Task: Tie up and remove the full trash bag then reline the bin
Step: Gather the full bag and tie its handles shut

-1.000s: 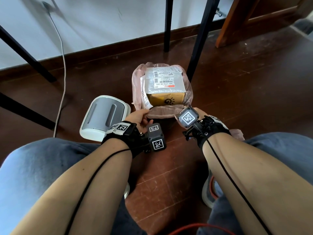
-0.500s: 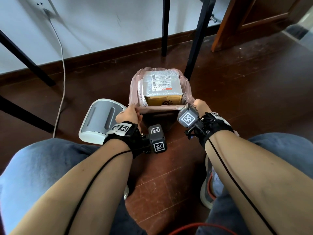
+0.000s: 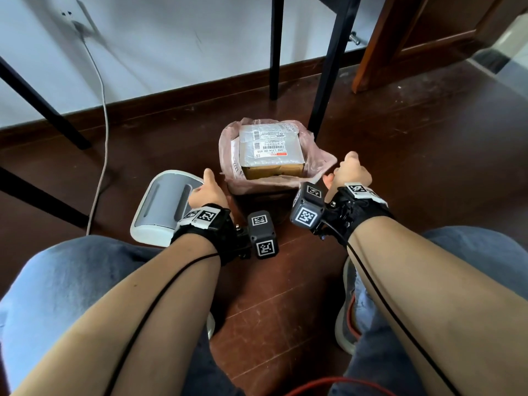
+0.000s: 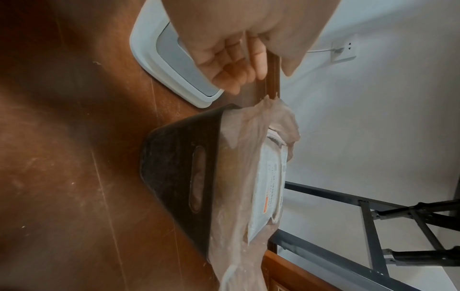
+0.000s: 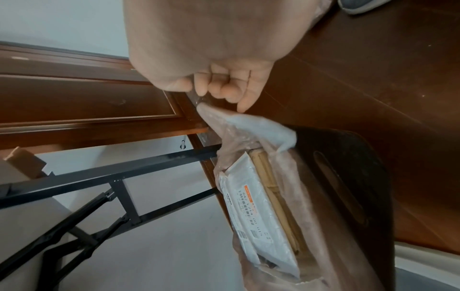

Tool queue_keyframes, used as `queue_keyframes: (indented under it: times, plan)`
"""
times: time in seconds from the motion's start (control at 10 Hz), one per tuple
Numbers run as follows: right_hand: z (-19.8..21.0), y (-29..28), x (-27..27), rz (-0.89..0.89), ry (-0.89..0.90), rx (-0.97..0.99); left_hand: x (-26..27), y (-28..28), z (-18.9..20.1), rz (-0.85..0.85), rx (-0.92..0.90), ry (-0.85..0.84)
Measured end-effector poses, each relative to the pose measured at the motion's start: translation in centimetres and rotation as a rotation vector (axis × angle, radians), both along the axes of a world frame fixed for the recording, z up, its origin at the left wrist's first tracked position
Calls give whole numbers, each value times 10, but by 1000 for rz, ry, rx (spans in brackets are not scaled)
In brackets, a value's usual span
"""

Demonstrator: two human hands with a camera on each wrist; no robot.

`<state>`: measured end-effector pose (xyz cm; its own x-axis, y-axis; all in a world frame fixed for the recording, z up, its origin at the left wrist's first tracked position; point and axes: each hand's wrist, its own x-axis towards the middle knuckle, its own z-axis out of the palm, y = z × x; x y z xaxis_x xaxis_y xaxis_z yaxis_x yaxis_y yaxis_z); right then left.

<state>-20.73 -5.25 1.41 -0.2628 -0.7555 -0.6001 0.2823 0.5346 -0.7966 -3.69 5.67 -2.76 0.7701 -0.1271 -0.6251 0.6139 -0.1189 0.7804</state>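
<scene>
A dark brown bin [image 3: 257, 198] stands on the floor, lined with a pink trash bag [image 3: 317, 158]. A cardboard box under a grey labelled parcel [image 3: 271, 150] fills the bag. My right hand [image 3: 347, 174] pinches the bag's right near corner and draws it out sideways; the right wrist view shows thumb and fingers [image 5: 199, 88] closed on the thin plastic [image 5: 248, 128]. My left hand [image 3: 205, 192] hovers left of the bin, thumb out. In the left wrist view its fingers [image 4: 239, 65] are loosely curled and hold nothing, just short of the bag's edge [image 4: 248, 137].
The bin's white and grey lid [image 3: 163, 207] lies on the floor beside my left hand. Black table legs [image 3: 328, 67] stand right behind the bin. A white cable [image 3: 104, 115] hangs down the wall at left. A wooden door frame [image 3: 380, 44] is at the back right.
Both hands were gripping the bag's near rim. My left hand has let go and moved left toward the lid. My right hand has pulled its corner of the bag out to the right.
</scene>
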Motion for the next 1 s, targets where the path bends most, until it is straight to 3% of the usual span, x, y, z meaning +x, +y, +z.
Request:
queue_keyframes:
  times: [0.2,0.3,0.4,0.5,0.6,0.7,0.8,0.9,1.0]
  plan:
    - [-16,-5,-6,-6,200,24,-10,-3,-1,-167,3,109]
    - [-30,-6,-14,240,156,81,-6,-6,-6,-187,-23,82]
    - [-35,-5,-13,453,234,134,-4,-8,-5,-52,-40,-80]
    - [-43,-10,-8,363,302,177,2,-10,-4,139,-56,-111]
    - [-43,-8,1,286,237,148,9,-5,-18,66,51,38]
    - [-39,-12,4,241,253,131,4,-1,-33,-199,-14,222]
    - [-27,-22,9,338,274,95,-13,-8,-9,-239,-53,258]
    - [-10,-33,10,489,335,72,-19,-17,4,-245,24,140]
    - [1,-45,12,629,384,74,-21,-27,2,-372,-23,184]
